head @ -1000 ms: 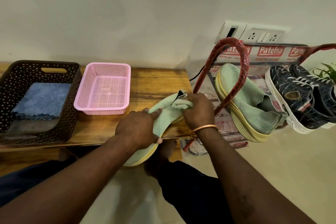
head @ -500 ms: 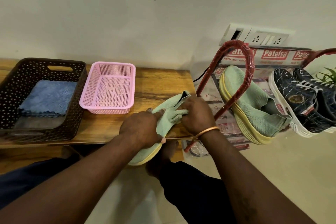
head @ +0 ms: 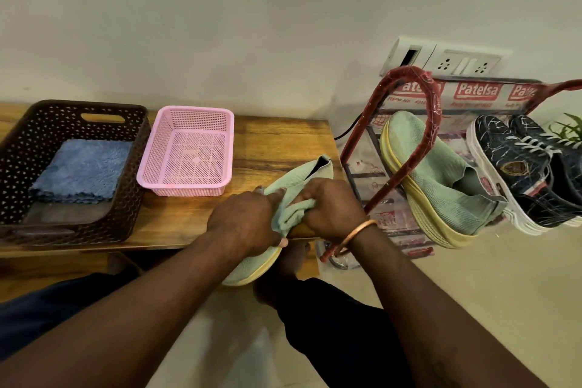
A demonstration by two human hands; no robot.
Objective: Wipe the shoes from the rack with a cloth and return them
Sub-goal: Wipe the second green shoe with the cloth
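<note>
A pale green knit shoe [head: 304, 172] with a yellow sole lies across the front edge of the wooden table [head: 283, 138], its toe hanging over the edge. My left hand [head: 244, 224] grips the shoe's middle. My right hand [head: 332, 206] holds a bunched pale green cloth [head: 291, 211] against the shoe's upper. The matching green shoe [head: 441, 186] leans on the red-framed rack [head: 422, 123] to the right, next to a pair of dark blue lace-up sneakers [head: 522, 170].
A dark brown basket [head: 132, 123] holding a folded blue cloth [head: 80, 170] stands at the table's left, with a pink mesh basket [head: 189, 148] beside it. Wall sockets [head: 447, 61] sit above the rack. My legs and foot are below the table edge.
My right hand has slid the cloth down the shoe from near its opening toward my left hand, and the cloth is now bunched between the two hands. The shoe's opening now shows.
</note>
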